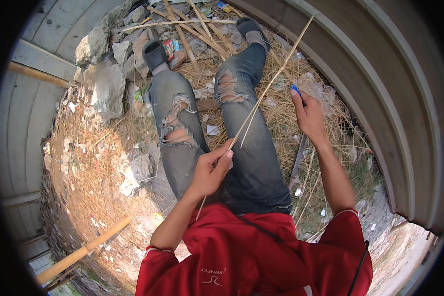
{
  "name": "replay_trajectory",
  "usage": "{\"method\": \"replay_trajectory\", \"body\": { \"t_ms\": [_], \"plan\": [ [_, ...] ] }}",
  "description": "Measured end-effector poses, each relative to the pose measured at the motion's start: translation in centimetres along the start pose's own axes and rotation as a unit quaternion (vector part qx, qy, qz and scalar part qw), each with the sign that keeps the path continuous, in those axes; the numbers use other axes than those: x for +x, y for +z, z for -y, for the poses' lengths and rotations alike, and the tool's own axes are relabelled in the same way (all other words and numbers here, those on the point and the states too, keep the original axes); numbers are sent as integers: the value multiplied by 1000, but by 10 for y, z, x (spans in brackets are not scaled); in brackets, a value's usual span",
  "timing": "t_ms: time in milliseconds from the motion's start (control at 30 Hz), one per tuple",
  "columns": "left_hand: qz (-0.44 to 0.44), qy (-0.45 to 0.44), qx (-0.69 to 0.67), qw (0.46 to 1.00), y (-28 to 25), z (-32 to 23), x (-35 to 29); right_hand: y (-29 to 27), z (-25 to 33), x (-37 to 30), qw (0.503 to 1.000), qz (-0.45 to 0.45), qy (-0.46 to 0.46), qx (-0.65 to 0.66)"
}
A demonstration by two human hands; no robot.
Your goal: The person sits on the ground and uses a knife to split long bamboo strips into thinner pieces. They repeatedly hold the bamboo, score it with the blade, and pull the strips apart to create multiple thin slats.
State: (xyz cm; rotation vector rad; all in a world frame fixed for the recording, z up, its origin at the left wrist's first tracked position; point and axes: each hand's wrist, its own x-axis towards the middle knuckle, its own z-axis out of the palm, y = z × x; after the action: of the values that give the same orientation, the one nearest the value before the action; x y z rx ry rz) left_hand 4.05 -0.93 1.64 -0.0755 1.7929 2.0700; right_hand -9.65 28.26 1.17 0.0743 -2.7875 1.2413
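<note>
"Grey metal sheeting (409,74) curves along the right side, the biggest thing here. Next?"

"Legs in torn jeans (256,163), stretched over loose straw (338,123). Then rocks (108,91) beyond the left knee, and a bamboo pole (84,249) slanting in from the left."

"And the stick (261,98)?"

"Over the right leg. Its long axis runs from the lap away and to the right — the near end beneath the left forearm, the far tip out past the right hand (308,116). A thinner strip angles off beside it; I can't tell whether they're joined."

"Which hand is nearer?"

"The left hand (212,170) — it pinches the stick between thumb and fingers, low down. The right hand is apart from it, to the right of its middle, curled round a blue thing (295,90). Below that fist a dark metal strip (297,163) sticks out; whether it's one tool, I can't say."

"Anything in the way?"

"The right thigh, directly under the stick."
</note>
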Motion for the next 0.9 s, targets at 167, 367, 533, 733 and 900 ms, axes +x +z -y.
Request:
{"method": "replay_trajectory", "body": {
  "t_ms": [167,367,533,733,900],
  "plan": [
    [7,2,-31,999,7,-10,14,29,43,-46,984,124,-126,-1],
    [-33,29,98,994,12,-4,13,39,56,-50,981,123,-138,-54],
    [-43,112,240,963,15,9,-5,23,29,-10,989,54,-90,-105],
    [-18,85,252,964,10,1,-9,16,1,25,979,-7,-114,-168],
    [-17,73,164,984,5,12,-8,20,-19,34,983,-15,-133,-127]
  ]
}}
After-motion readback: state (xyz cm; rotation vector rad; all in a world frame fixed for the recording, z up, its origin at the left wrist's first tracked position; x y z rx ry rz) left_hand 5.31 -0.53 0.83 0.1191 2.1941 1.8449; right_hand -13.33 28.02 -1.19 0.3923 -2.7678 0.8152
